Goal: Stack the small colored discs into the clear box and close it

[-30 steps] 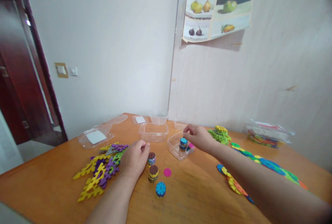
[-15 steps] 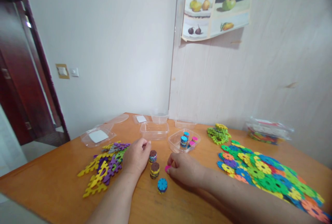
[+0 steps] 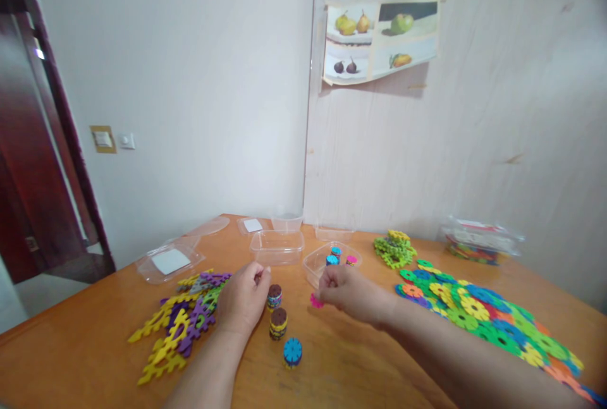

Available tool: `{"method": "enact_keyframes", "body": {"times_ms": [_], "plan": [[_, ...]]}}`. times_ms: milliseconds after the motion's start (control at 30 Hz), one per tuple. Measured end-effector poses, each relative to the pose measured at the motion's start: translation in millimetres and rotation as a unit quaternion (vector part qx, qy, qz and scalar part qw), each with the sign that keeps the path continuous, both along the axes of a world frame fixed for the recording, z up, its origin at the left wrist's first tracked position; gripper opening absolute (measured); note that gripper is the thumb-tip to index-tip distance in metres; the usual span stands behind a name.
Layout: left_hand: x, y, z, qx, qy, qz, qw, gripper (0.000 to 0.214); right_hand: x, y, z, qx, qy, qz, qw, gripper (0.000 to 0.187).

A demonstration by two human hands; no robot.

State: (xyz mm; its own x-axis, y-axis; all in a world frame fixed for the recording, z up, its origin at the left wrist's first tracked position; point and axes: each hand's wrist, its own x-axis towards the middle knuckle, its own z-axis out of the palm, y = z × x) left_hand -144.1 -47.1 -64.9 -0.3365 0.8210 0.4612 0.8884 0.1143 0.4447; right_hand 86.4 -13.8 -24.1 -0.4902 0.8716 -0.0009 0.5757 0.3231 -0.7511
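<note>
My right hand (image 3: pixel 348 292) is closed in a pinch on a pink disc (image 3: pixel 315 301), held just above the table in front of a small clear tub (image 3: pixel 317 262) that holds a few stacks of discs. My left hand (image 3: pixel 243 300) rests loosely curled on the table beside two short stacks of discs (image 3: pixel 274 296) (image 3: pixel 278 323). A blue disc stack (image 3: pixel 293 352) lies nearer to me. Left of that hand lies a pile of yellow and purple foam pieces (image 3: pixel 183 317).
An empty clear tub (image 3: pixel 277 246), lids (image 3: pixel 168 262) and more tubs sit at the back of the wooden table (image 3: pixel 355 365). Green discs (image 3: pixel 393 248) and a wide spread of coloured discs (image 3: pixel 484 320) cover the right side. A filled clear box (image 3: pixel 478 243) stands by the wall.
My right hand left the small tub, came down to the pink disc on the table, pinched it and has lifted it. My left hand has hardly moved.
</note>
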Motion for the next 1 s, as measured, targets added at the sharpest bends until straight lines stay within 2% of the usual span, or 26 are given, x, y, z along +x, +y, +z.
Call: {"method": "enact_keyframes", "body": {"times_ms": [167,267,367,600,767,1000], "plan": [[-2.5,2.7,-4.2,-0.002,-0.001,0.001,1.0,0.031,25.0,52.4,28.9,0.01,0.023,-0.069,0.997,0.02],[-3.3,3.6,-5.3,0.0,-0.004,0.001,1.0,0.03,40.5,79.4,36.5,0.003,-0.002,-0.105,0.994,0.022],[-4.4,4.5,-6.3,0.002,-0.005,-0.003,1.0,0.03,51.5,93.7,39.0,-0.006,-0.044,-0.116,0.992,0.025],[-7.1,5.9,-7.2,0.0,-0.003,-0.012,1.0,0.032,52.0,97.1,33.7,-0.005,-0.168,-0.093,0.981,0.023],[-6.1,5.3,-6.0,-0.003,-0.002,-0.004,1.0,0.033,48.2,100.6,28.0,0.0,-0.238,-0.083,0.968,0.031],[-7.1,5.4,-7.3,-0.002,0.005,-0.006,1.0,0.034,55.2,97.8,26.6,0.077,-0.273,-0.07,0.956,0.03]]}}
